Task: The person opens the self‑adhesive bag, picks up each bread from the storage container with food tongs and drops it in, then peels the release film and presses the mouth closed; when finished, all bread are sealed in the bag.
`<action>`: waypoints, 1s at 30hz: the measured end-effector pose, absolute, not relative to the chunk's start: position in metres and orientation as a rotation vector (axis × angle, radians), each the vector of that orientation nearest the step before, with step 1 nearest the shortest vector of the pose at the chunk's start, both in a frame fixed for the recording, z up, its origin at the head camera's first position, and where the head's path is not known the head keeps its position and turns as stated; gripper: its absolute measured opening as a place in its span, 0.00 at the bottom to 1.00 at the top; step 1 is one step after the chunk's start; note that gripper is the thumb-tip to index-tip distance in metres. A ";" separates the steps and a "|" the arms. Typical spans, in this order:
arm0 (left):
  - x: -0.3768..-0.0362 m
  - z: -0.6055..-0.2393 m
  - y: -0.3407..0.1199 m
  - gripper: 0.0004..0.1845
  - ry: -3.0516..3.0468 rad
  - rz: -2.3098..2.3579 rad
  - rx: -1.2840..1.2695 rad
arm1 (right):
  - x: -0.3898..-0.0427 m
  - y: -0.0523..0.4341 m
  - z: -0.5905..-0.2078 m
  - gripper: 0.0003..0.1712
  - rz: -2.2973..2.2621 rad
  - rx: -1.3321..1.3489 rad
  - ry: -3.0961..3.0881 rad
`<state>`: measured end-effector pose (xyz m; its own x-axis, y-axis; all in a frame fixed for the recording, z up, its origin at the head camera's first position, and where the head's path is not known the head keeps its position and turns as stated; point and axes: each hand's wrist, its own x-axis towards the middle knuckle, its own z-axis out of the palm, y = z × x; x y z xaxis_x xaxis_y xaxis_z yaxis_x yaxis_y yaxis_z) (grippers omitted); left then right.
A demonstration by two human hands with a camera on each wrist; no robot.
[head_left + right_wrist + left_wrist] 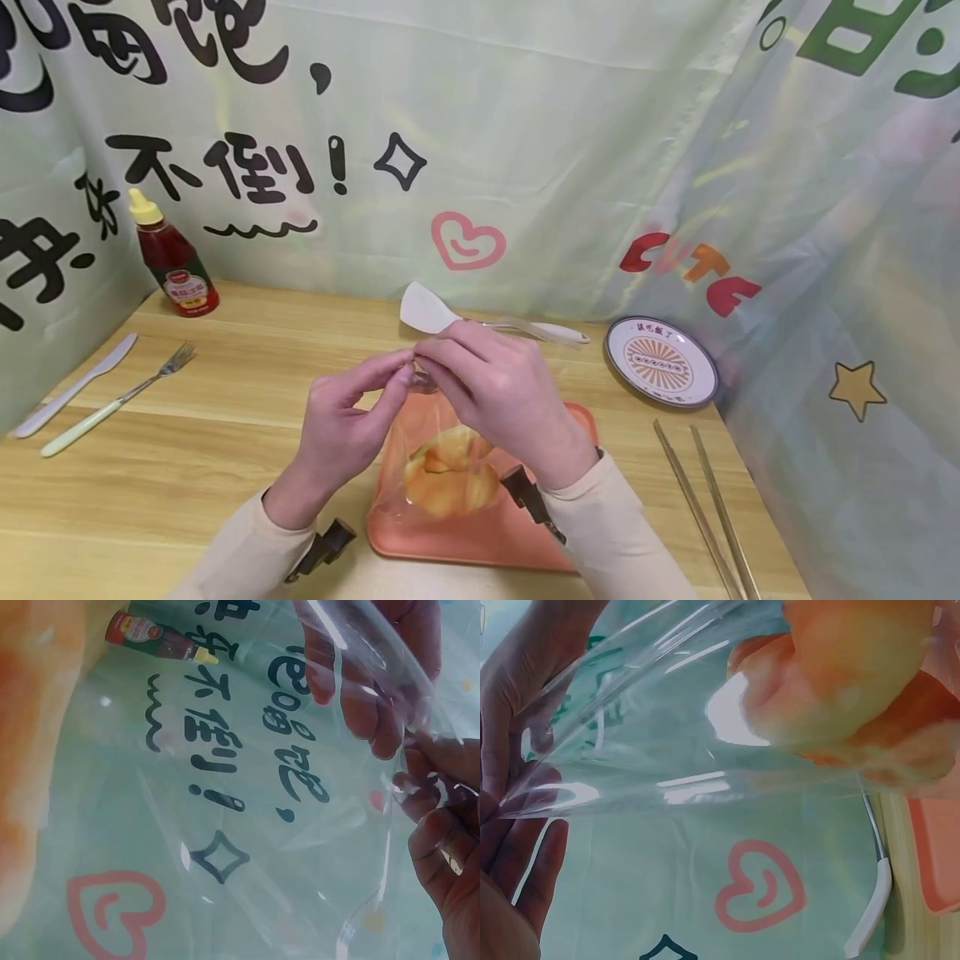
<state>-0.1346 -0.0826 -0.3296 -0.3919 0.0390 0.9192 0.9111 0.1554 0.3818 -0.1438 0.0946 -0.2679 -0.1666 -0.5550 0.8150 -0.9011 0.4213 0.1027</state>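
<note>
A clear plastic bag [442, 454] with orange-yellow bread-like food [450, 479] inside hangs over a salmon-pink tray [480, 542]. Both hands meet at the bag's top. My left hand [352, 417] pinches the bag's mouth from the left, and my right hand [498, 392] pinches it from the right, fingertips nearly touching. In the left wrist view the stretched bag film [667, 750] and the food [847, 682] fill the frame. The right wrist view shows both hands' fingers [435, 795] gripping the film [360, 847].
A white spatula [450, 317] lies behind the hands. A ketchup bottle [172, 258] stands at the back left, with a knife [75, 387] and fork [120, 400] nearby. A small plate [660, 362] and metal chopsticks [705, 512] lie on the right. Printed curtains enclose the table.
</note>
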 end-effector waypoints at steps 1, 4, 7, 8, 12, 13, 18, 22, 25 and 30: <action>-0.134 -0.329 -0.083 0.16 -1.619 -1.355 -0.932 | -0.144 0.094 -0.268 0.04 0.512 1.250 -1.835; -0.134 -0.328 -0.083 0.15 -1.629 -1.376 -0.938 | -0.143 0.093 -0.266 0.02 0.445 1.252 -1.804; -0.133 -0.327 -0.082 0.15 -1.633 -1.365 -0.935 | -0.142 0.092 -0.265 0.04 0.389 1.239 -1.793; -0.133 -0.328 -0.082 0.15 -1.631 -1.356 -0.932 | -0.142 0.092 -0.265 0.05 0.380 1.234 -1.793; -0.134 -0.329 -0.081 0.15 -1.619 -1.317 -0.905 | -0.143 0.091 -0.266 0.05 0.387 1.222 -1.799; -0.134 -0.329 -0.081 0.15 -1.620 -1.309 -0.900 | -0.143 0.091 -0.266 0.05 0.397 1.219 -1.800; -0.133 -0.329 -0.080 0.15 -1.621 -1.307 -0.888 | -0.145 0.092 -0.267 0.02 0.478 1.188 -1.825; -0.134 -0.328 -0.080 0.14 -1.628 -1.306 -0.880 | -0.146 0.092 -0.268 0.03 0.560 1.167 -1.850; -0.134 -0.328 -0.081 0.10 -1.614 -1.347 -0.883 | -0.147 0.094 -0.268 0.03 0.641 1.130 -1.850; -0.133 -0.330 -0.083 0.11 -1.583 -1.430 -0.875 | -0.147 0.098 -0.268 0.03 0.700 1.126 -1.844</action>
